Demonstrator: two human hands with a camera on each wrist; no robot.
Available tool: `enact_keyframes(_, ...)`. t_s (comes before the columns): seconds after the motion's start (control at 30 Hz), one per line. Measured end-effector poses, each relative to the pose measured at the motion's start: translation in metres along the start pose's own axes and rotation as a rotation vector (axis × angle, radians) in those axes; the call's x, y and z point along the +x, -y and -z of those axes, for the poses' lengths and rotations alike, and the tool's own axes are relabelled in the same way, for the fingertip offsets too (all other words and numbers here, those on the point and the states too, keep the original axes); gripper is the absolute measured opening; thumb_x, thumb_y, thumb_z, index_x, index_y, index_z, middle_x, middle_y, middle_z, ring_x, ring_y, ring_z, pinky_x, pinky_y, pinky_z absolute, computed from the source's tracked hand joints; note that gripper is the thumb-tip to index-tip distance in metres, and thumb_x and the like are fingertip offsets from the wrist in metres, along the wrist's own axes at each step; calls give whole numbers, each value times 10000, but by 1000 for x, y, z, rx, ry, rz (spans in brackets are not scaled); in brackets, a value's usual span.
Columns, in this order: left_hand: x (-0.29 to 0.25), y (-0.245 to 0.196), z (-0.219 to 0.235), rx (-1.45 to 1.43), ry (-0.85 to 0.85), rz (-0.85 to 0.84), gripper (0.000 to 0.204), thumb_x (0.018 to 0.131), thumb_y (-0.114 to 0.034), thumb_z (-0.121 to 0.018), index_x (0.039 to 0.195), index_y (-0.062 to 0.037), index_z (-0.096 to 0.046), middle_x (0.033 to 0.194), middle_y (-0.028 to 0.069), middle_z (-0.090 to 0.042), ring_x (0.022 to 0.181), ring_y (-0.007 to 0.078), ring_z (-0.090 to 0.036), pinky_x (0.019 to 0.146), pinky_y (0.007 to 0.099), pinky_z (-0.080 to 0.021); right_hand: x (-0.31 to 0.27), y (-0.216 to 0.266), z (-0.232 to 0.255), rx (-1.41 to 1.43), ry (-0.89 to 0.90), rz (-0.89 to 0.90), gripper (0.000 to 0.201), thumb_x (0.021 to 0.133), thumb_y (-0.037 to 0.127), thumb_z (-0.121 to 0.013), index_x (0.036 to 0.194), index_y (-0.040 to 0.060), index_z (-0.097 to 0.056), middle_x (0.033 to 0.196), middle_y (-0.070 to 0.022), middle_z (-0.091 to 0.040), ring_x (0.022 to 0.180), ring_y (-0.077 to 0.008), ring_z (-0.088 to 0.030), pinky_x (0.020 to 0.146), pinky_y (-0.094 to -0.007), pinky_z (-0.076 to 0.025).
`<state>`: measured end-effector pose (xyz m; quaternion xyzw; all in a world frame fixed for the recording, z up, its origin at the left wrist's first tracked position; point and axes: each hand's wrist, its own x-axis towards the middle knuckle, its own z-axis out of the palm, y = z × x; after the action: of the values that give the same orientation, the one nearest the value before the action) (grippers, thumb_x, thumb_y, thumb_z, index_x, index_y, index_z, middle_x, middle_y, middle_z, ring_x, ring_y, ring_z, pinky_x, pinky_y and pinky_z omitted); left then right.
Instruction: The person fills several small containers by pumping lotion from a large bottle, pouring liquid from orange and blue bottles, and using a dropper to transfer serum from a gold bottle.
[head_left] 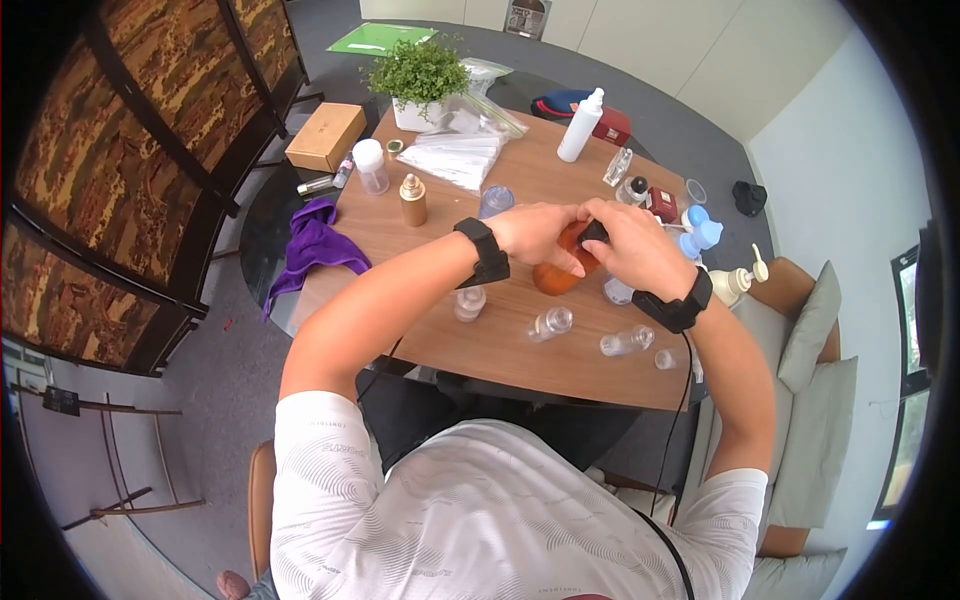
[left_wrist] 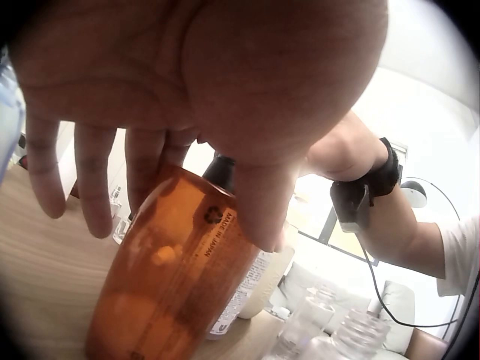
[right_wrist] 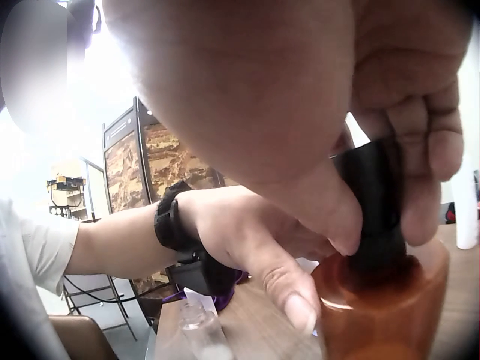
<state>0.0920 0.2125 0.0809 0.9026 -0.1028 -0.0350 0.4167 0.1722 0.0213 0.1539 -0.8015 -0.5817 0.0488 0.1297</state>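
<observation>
— Amber bottle [head_left: 560,272]: item one. Where does it sit, and who has it?

— I log it upright on the wooden table [head_left: 520,345], near the middle, between both hands. Left hand [head_left: 535,235]: fingers and thumb wrapped round the body, steadying it. Right hand [head_left: 630,245]: fingertips curled and pinched on the black cap [right_wrist: 375,210] at the neck.

— Progress?

— I judge it mid-step. The cap is seated on the neck; whether it is being loosened or tightened I cannot tell. The bottle looks partly full of amber liquid in the left wrist view, and nothing appears poured out yet.

— Next ring outward?

— Small clear bottles [head_left: 552,322] lying and standing just in front of the hands, several without caps. A pale pump dispenser [head_left: 735,283] to my right, blue-capped bottles [head_left: 700,232] behind it. A gold bottle [head_left: 412,200] and a white-capped jar [head_left: 370,165] to the left. A tall white spray bottle [head_left: 582,125], clear plastic bags [head_left: 455,155] and a potted plant [head_left: 420,82] at the far edge.

— Surface and room?

— Wood top joined to a dark glass section, on which lie a purple cloth [head_left: 315,245] and a cardboard box [head_left: 325,137]. Dark-framed patterned screen [head_left: 130,150] on the left, grey carpet, pale cushioned seat on the right.
</observation>
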Motion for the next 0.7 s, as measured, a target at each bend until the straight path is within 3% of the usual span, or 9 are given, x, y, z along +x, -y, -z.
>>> enact_keyframes(0.13,-2,3,-3,55,-53,-23,858,778,-442,-905,1416,-17,-521,1251,198,-709,1188,381,-667,982,444,-529,-4,16,11,54,-12,-64,410,867,156,-767,1233,36,-626,1070,-215,-713,1036,-417,-678,889,-492,-542)
enact_keyframes(0.23,-21,-6,6,151,-223,-82,921,804,-431,-885,1494,3,-455,1350,252,-645,1245,384,-638,1044,436,-517,-11,19,19,-148,-341,81,373,884,194,-777,1203,50,-650,1011,-180,-719,934,-388,-695,812,-479,-543)
enact_keyframes(0.27,-33,-13,15,181,-290,-105,940,815,-422,-877,1522,8,-430,1394,274,-615,1269,385,-625,1071,430,-511,-11,23,25,-101,-367,35,347,891,199,-773,1182,49,-659,995,-170,-720,899,-378,-695,789,-476,-537)
enact_keyframes(0.33,-57,-30,44,92,-367,-119,612,942,-343,-770,1404,7,-571,1279,256,-673,1171,356,-664,980,418,-536,-12,34,42,-7,-420,-54,299,906,209,-765,1140,46,-677,965,-151,-723,831,-356,-694,743,-470,-527)
enact_keyframes(0.37,-71,-38,58,82,-404,-118,521,978,-315,-732,1367,8,-603,1212,239,-698,1110,332,-683,940,403,-543,-13,37,45,-43,-412,-18,237,923,195,-746,1094,39,-693,908,-135,-718,765,-346,-679,705,-467,-506)
enact_keyframes(0.47,-111,-57,83,36,-471,25,308,1056,-232,-626,1239,12,-668,984,165,-714,905,230,-676,810,349,-534,-9,47,36,-37,-336,143,225,932,167,-728,1100,23,-688,933,-146,-712,837,-368,-686,751,-470,-524)
enact_keyframes(0.6,-150,-47,82,72,-518,133,239,1091,-188,-557,1097,22,-670,794,67,-642,732,119,-592,687,289,-488,17,59,5,-9,-193,206,302,932,137,-719,1198,11,-651,1062,-185,-690,987,-405,-673,861,-475,-540)
enact_keyframes(0.63,-156,-37,75,63,-562,126,236,1097,-180,-545,1017,13,-654,767,47,-613,712,110,-570,661,286,-465,26,64,2,-4,-119,173,352,931,133,-722,1248,11,-628,1118,-197,-677,1032,-409,-665,897,-473,-538)
enact_keyframes(0.7,-168,-25,61,22,-608,146,234,1074,-196,-583,997,14,-652,721,118,-606,663,235,-581,635,368,-463,47,69,-9,-16,-7,102,458,920,137,-738,1333,15,-581,1204,-216,-651,1103,-418,-652,947,-472,-534)
